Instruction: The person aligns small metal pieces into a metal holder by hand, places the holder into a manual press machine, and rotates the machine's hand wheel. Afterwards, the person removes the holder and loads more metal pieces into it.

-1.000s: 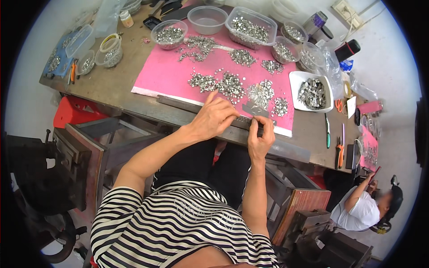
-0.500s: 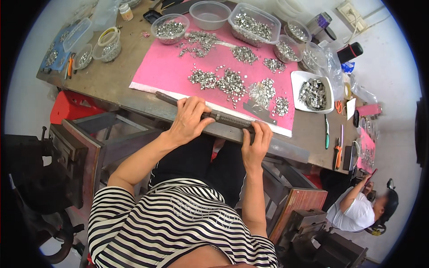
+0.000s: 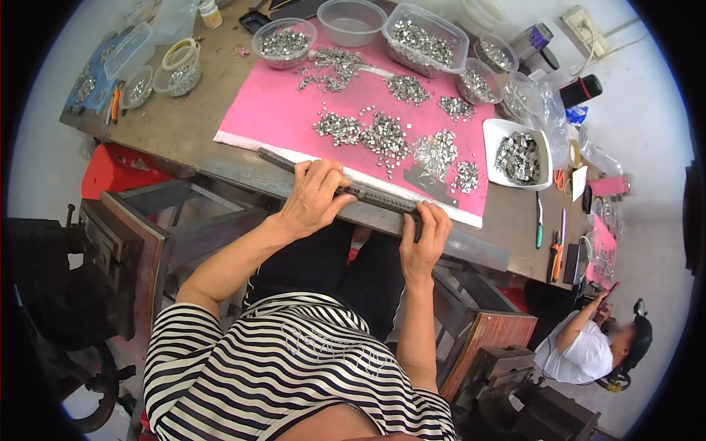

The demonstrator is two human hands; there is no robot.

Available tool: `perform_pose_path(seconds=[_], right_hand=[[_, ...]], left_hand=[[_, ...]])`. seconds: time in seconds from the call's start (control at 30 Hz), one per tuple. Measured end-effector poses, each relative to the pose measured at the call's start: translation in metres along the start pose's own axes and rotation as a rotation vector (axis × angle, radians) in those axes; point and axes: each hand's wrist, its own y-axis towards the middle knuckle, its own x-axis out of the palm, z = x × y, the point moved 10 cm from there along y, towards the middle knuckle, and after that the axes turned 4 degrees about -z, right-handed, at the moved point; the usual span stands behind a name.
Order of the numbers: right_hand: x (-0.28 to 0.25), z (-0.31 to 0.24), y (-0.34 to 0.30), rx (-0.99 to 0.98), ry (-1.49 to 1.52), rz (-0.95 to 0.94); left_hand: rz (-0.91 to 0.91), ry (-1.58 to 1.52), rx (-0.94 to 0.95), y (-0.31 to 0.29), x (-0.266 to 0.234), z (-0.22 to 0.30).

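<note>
A long dark metal bar (image 3: 379,198) with a row of small notches along it spans between my two hands at the table's front edge. My left hand (image 3: 316,197) is closed round its left part, thumb below and fingers over the top. The bar's far left end sticks out past that hand onto the white edge of the cloth. Its right end sits in the grip of my right hand (image 3: 425,239), thumb and fingers pinched on it. Just beyond lie piles of small silver metal pieces (image 3: 384,137) on a pink cloth (image 3: 257,110). A flat grey strip (image 3: 430,187) lies by the nearest pile.
Clear plastic tubs (image 3: 425,66) of metal pieces line the back. A white square dish (image 3: 544,180) holds darker pieces at the right, near orange-handled pliers (image 3: 555,261). A red stool (image 3: 118,173) stands at the left. Another person (image 3: 581,349) sits at the far right.
Both hands keep their hold on the bar, which has tilted slightly, so its notched row shows more clearly. The view has shifted a little.
</note>
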Motion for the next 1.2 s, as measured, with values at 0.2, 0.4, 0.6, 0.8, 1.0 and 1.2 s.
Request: perform_pose_path(seconds=[0.2, 0.4, 0.6, 0.8, 1.0, 1.2], right_hand=[[0.002, 0.007, 0.034, -0.006, 0.069, -0.212], [0.024, 0.018, 0.067, 0.032, 0.187, -0.308], [0.056, 0.013, 0.085, -0.060, 0.118, -0.332], [0.067, 0.014, 0.090, -0.048, 0.036, -0.439], [0.067, 0.008, 0.095, -0.130, 0.062, -0.403], [0.063, 0.009, 0.092, -0.114, 0.068, -0.391]], left_hand=[[-0.089, -0.005, -0.015, 0.026, -0.007, -0.011], [-0.149, -0.038, 0.018, 0.062, 0.014, -0.014], [-0.251, 0.012, -0.090, 0.076, 0.046, -0.026], [-0.227, 0.067, -0.094, 0.075, 0.047, -0.025], [-0.213, 0.038, -0.119, 0.075, 0.042, -0.030], [-0.202, 0.014, -0.075, 0.073, 0.038, -0.028]])
